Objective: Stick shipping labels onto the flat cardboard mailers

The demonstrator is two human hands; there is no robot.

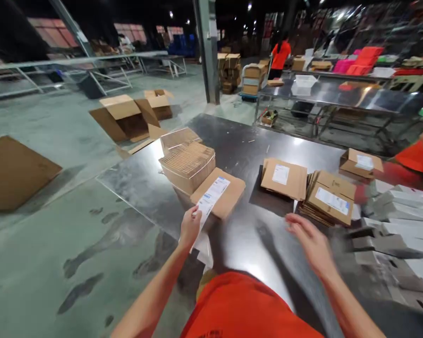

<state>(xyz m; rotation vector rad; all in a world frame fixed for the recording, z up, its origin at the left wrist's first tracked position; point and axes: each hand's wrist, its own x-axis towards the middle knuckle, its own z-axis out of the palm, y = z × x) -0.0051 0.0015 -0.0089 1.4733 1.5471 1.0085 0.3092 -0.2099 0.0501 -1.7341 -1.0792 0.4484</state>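
Observation:
My left hand pinches a strip of white printed labels. The strip's upper part lies across a flat brown cardboard piece, and its lower end hangs down toward my body. Just behind stands a strapped bundle of folded cartons. Over the metal table, my right hand is held with its fingers loosely stretched, and I see nothing in it. Nearest to it is a stack of flattened cartons with a label on top. Another labelled stack lies beside that one, to its left.
Many white boxes crowd the right side. A small labelled carton sits near a person's orange sleeve. Open cartons stand on the floor beyond the table's left edge. Another metal table and a pillar are farther back.

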